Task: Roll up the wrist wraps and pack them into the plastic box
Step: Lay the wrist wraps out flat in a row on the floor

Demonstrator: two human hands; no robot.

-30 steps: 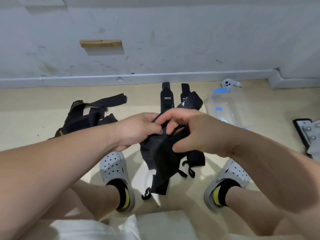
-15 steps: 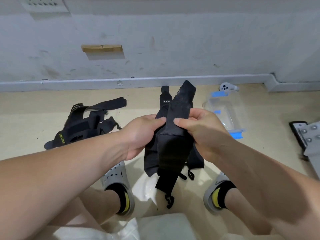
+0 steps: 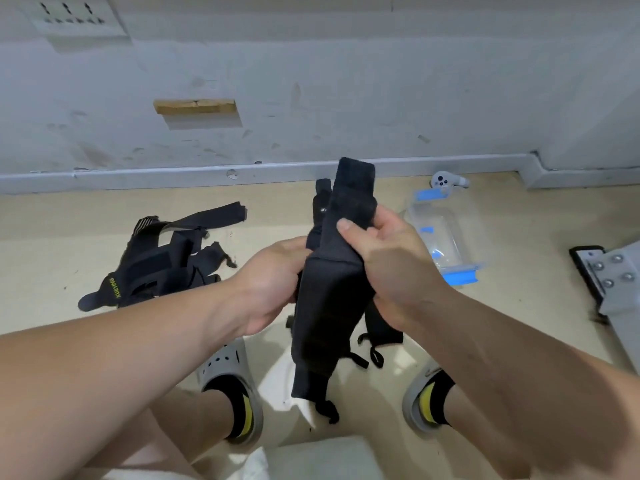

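Both hands hold one black wrist wrap (image 3: 332, 289) upright above the floor, between the feet. Right hand (image 3: 391, 268) grips its upper part, thumb across the front. Left hand (image 3: 273, 282) curls around its left edge. Plastic box (image 3: 446, 233) on floor to the right, more wraps (image 3: 162, 261) piled left.

Wrap pile (image 3: 162, 265) left, plastic box (image 3: 446, 233) right, held wrap (image 3: 332, 292) between.
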